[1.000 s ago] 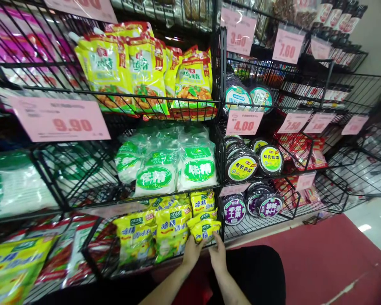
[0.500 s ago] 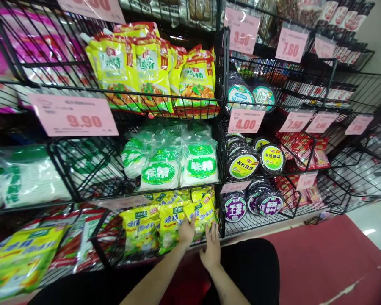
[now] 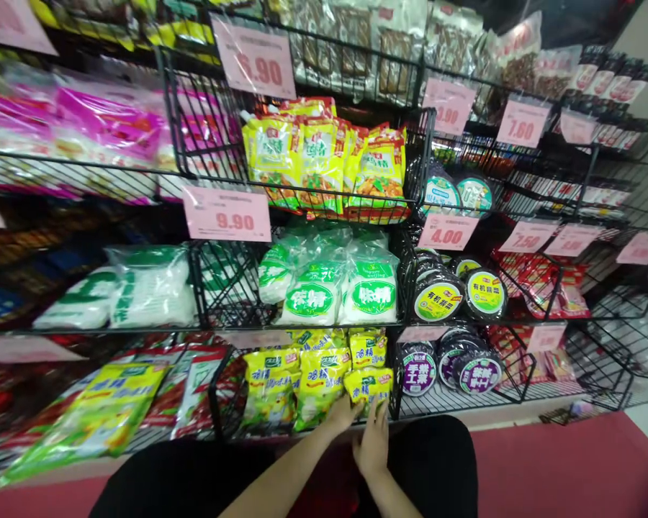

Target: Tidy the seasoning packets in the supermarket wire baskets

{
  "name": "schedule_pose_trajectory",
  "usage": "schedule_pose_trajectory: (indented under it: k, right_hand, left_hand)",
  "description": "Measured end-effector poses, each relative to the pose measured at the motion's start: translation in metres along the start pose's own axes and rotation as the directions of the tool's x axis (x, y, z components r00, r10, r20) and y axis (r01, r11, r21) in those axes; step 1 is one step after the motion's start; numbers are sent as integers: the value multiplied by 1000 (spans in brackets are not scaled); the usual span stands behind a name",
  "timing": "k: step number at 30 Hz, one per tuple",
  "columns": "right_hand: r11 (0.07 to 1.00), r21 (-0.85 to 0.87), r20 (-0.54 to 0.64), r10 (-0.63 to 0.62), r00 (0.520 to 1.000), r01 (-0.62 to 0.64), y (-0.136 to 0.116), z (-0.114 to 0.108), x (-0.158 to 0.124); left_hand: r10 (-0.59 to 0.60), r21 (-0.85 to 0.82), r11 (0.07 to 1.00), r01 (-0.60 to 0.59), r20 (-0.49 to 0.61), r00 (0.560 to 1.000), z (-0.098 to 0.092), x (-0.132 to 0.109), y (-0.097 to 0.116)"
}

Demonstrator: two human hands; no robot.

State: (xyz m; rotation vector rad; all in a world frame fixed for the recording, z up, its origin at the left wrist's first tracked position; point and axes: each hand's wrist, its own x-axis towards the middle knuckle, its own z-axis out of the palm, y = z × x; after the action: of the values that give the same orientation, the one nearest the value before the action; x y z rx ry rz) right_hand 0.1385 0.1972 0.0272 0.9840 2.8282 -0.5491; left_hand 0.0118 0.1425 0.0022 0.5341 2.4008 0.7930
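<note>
Both my hands reach into the lowest wire basket (image 3: 232, 424) of a shop rack. My left hand (image 3: 341, 416) pinches the bottom of a small yellow seasoning packet (image 3: 368, 384) at the basket's right end. My right hand (image 3: 375, 440) touches the same packet from below with its fingers together and pointing up. Larger yellow packets (image 3: 297, 385) of the same kind stand upright just to the left.
White bags with green labels (image 3: 345, 291) fill the basket above, yellow pouches (image 3: 324, 162) the one above that. Round dark seaweed packs (image 3: 453, 295) sit to the right. Pink price cards (image 3: 227, 214) hang on the baskets. Red floor (image 3: 561, 467) lies at lower right.
The view has shifted, so the rack sits further right and lower in frame. My hands have kept working at the small yellow packet at the basket's right end.
</note>
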Motion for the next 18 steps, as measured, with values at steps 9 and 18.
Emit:
schedule_pose_trajectory:
  k: [9,18]
  right_hand:
    - [966,-16,-145,-258,955,259,4,48,-24]
    - [771,-39,122,-628,769,636,-25,60,25]
  left_hand:
    - [-76,-82,996,30,-647,759,-114,22,-82]
    - [-58,-10,998,64,-566,823,-178,89,-109]
